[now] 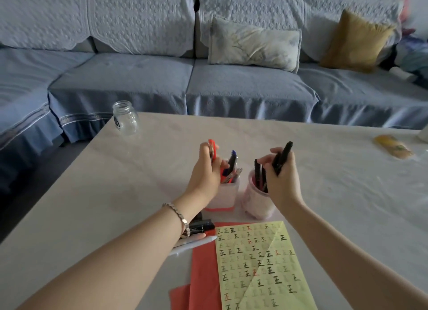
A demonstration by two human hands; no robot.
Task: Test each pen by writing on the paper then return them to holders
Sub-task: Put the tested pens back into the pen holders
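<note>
Left hand (205,170) grips a red pen (212,148) above the left holder (223,197); right hand (281,170) grips a black marker (282,158) over the right holder (256,199), mid-table. Pens: light, stiff, probably slick; hold mid-barrel. Paper (261,263) lies at the near edge.

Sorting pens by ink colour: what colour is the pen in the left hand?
Red; the pen sticks up from the left hand, clearest in the head view.
</note>
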